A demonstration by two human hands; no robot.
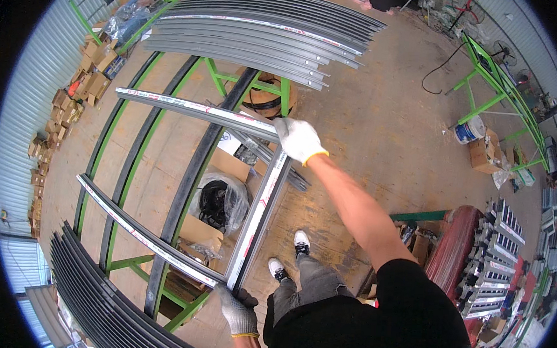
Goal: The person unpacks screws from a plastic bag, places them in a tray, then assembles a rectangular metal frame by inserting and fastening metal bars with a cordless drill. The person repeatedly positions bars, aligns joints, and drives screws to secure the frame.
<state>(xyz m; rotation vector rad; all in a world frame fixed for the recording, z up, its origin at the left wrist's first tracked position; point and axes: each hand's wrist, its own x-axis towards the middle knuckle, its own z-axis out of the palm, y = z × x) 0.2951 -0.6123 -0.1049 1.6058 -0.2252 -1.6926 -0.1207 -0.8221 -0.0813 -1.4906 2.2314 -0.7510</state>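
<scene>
Metal frame, grey and three-sided, lies in front of you across the black-topped rails of the green rack. Its two long bars stretch over the rack, well apart from each other. The short bar joins their near ends just off the rack's near side, so the frame's far side is open. White film with red print runs along all three bars, and bare grey metal shows along their edges.

Your right hand, in a white glove with a yellow cuff, is closed over the corner farther up the rack, where a long bar meets the short one; some of its fingers are hidden. Your left hand, gloved in greyish white, curls around the other corner, its fingers bent about the end of the short bar.

At the rack's upper end lies a wide row of grey bars; at its lower end, a stack of dark bars. Low down by the rack's near side, a clear plastic bag holds something black and coiled. Cardboard boxes line the wall beyond the rack's far side. Well to the rack's right stands a red wrapped roll.
</scene>
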